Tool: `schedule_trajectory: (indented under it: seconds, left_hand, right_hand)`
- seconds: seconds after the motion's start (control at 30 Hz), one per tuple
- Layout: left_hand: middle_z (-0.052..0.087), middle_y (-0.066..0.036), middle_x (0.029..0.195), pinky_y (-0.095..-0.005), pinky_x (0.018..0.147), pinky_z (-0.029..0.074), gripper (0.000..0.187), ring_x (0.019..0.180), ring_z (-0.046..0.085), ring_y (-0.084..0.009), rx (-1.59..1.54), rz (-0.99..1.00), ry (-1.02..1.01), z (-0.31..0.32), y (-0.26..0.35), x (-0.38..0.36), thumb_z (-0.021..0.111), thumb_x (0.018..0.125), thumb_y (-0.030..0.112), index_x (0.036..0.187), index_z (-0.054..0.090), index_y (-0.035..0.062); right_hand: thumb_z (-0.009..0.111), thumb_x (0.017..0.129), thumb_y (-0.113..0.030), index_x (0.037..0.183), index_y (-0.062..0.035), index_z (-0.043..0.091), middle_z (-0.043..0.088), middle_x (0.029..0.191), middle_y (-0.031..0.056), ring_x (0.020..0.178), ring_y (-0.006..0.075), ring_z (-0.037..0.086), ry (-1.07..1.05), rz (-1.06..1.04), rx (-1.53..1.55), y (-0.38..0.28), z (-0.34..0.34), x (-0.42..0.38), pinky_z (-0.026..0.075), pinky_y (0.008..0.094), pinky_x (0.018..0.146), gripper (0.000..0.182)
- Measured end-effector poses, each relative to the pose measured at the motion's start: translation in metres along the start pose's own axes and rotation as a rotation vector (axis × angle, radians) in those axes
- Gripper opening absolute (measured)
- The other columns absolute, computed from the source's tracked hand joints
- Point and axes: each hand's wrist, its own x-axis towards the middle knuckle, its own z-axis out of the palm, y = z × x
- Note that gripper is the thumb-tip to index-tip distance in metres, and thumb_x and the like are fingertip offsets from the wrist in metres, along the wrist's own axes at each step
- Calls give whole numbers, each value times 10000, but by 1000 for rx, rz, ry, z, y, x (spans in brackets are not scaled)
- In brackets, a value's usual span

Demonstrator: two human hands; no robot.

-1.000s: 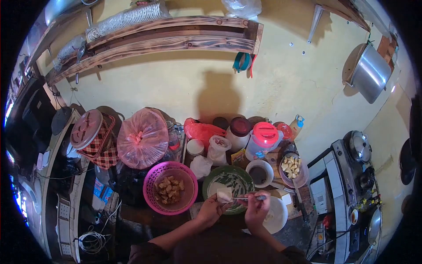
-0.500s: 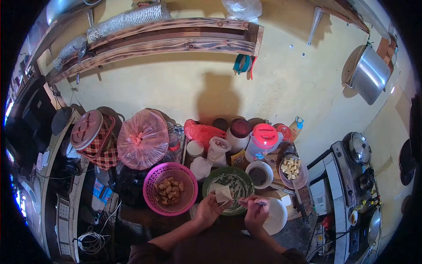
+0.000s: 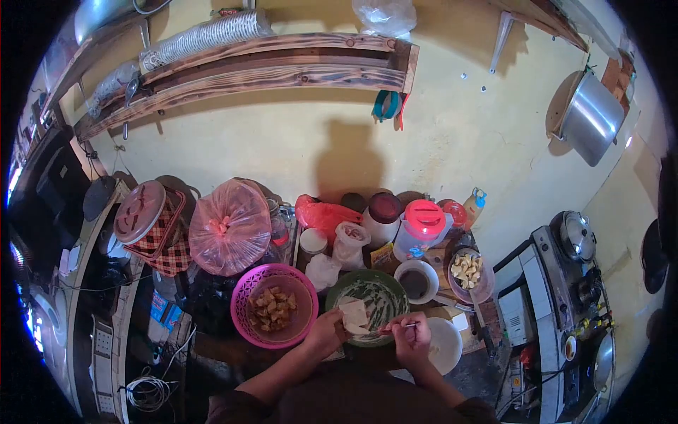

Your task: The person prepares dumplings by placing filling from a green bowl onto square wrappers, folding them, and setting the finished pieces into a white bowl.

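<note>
two hands | left hand point(image 3: 326, 332) pinches wrapper point(image 3: 354, 314) | right hand point(image 3: 412, 338) grips spoon point(image 3: 397, 327) beside it

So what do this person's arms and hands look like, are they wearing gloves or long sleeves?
No gloves: both the left hand and the right hand are bare, with no ring, watch or bracelet that can be made out. The forearms are bare too, up to about the elbow. Lower down, dark clothing shows along the bottom edge of the view; its exact colour and cut are too dim to tell.
</note>
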Motion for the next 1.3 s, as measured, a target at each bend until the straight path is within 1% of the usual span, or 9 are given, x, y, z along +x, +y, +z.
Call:
schedule_trajectory:
  seconds: [0.17, 0.4, 0.53, 0.63, 0.8, 0.87, 1.0, 1.07, 1.3]
  left_hand:
    - [444, -204, 1256, -454, 999, 370, 382, 1133, 482, -309, -26, -37, 24, -16, -6, 1, 286, 923, 115, 1266, 331, -46]
    - [435, -219, 1251, -494, 987, 380, 394, 1163, 448, -324, -211, -95, 106, 0, 2, -11, 312, 899, 107, 1268, 312, -32]
    - [418, -195, 1268, -496, 994, 379, 389, 1172, 435, -319, -260, -132, 150, -2, -9, -5, 287, 928, 149, 1282, 290, -15]
    - [409, -169, 1290, -482, 1009, 373, 384, 1178, 433, -304, -209, -143, 156, -13, -19, 1, 256, 950, 170, 1289, 296, -6]
    - [411, -162, 1287, -482, 1008, 376, 382, 1178, 435, -294, -118, -111, 175, -5, -19, -2, 263, 953, 164, 1293, 291, -7]
    - [386, -184, 1285, -485, 996, 374, 401, 1157, 443, -303, -164, -58, 80, -6, -21, -2, 270, 929, 118, 1311, 262, -2]
    - [401, -177, 1279, -473, 1000, 370, 419, 1156, 447, -302, -158, -17, 49, -4, -21, -3, 271, 912, 86, 1322, 251, 2]
    - [420, -151, 1278, -428, 1007, 370, 392, 1160, 453, -285, -92, 5, 44, -5, -21, -3, 283, 916, 105, 1293, 307, 0]
    - [439, -162, 1259, -453, 985, 381, 420, 1140, 472, -291, -63, -47, 147, -14, -23, -2, 273, 900, 58, 1317, 288, 19]
  right_hand:
    - [462, 885, -2, 948, -61, 376, 534, 825, 104, 739, 216, 608, 99, 202, 240, -10, -14, 14, 548, 378, 675, 122]
    - [473, 895, -56, 932, -87, 366, 534, 790, 80, 732, 230, 611, 374, 243, 306, -16, -19, 24, 551, 387, 655, 117]
    - [465, 897, -52, 936, -79, 361, 532, 816, 92, 754, 221, 605, 376, 190, 217, -12, -3, 16, 551, 384, 672, 114]
    - [444, 899, -30, 933, -48, 355, 518, 881, 126, 799, 212, 592, 253, 74, 120, -13, 9, 8, 546, 370, 704, 97]
    - [466, 878, 7, 937, -26, 364, 528, 866, 137, 786, 209, 593, 218, 25, 60, 0, 15, -5, 538, 345, 702, 123]
    - [468, 871, 23, 938, -15, 368, 544, 847, 149, 781, 209, 599, 154, -60, -64, 7, 14, -10, 530, 330, 690, 126]
    - [478, 862, 27, 930, -2, 376, 557, 838, 164, 781, 213, 606, 92, -163, -111, 15, 15, -15, 523, 320, 662, 126]
    - [512, 841, 31, 905, -3, 396, 566, 812, 154, 759, 212, 620, 24, -238, -313, 13, 12, -13, 516, 297, 629, 137]
    - [561, 814, 11, 863, -13, 453, 582, 770, 119, 714, 213, 633, -143, -100, -521, -26, 8, 10, 512, 289, 594, 121]
